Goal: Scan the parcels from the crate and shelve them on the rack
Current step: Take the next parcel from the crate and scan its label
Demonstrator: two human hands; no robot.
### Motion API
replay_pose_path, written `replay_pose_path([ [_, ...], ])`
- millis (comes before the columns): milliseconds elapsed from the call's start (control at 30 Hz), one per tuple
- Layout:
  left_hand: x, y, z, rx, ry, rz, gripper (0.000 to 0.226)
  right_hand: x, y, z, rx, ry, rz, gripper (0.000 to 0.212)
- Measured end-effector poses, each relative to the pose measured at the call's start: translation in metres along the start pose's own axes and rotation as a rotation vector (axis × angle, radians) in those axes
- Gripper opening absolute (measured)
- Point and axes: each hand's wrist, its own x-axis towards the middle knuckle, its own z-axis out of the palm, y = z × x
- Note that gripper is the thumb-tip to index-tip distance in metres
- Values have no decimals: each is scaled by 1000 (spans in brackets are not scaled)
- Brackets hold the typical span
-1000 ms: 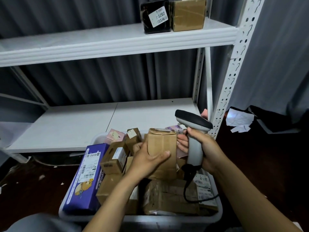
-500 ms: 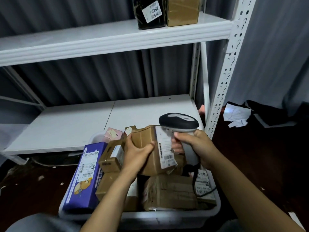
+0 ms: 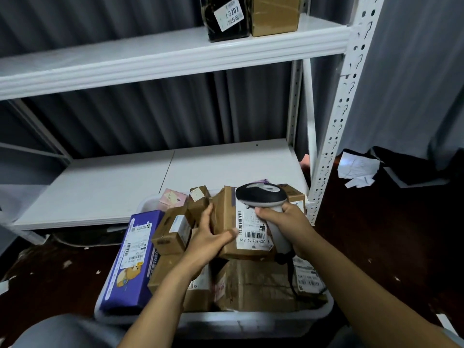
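White rack point(image 3: 100, 187) stands behind the crate point(image 3: 251, 320); above it our left hand point(image 3: 208, 242) grips a labelled parcel point(image 3: 224, 209), our right hand point(image 3: 288, 222) clasps the scanner point(image 3: 261, 195). So close over the label point(image 3: 252, 229), we risk a missed read, or the parcel slipping

parcel point(image 3: 223, 213): brown carton, barcode label point(image 3: 251, 232) up, above crate point(image 3: 251, 320) | scanner point(image 3: 261, 197): black-grey head over label | rack point(image 3: 175, 54): white, black parcel point(image 3: 226, 26), brown parcel point(image 3: 275, 16) on upper shelf

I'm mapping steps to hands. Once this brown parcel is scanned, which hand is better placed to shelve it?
Left, probably: the left hand grips the brown parcel, while the right hand is busy holding the scanner over its label.
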Motion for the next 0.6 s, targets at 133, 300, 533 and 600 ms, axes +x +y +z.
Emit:
replay_pose_path([
  [133, -2, -3, -12, 99, -202, 18, 107, 4, -4, -4, 102, 62, -38, 19],
  [300, 5, -7, -21, -64, 46, 69, 78, 7, -7, -9, 14, 10, -37, 34],
  [533, 20, -13, -47, -119, 302, 66, 56, -8, -20, -15, -475, -56, -152, 12],
  [600, 23, -11, -52, -99, 330, 68, 55, -13, -25, -17, -535, -69, -162, 14],
])
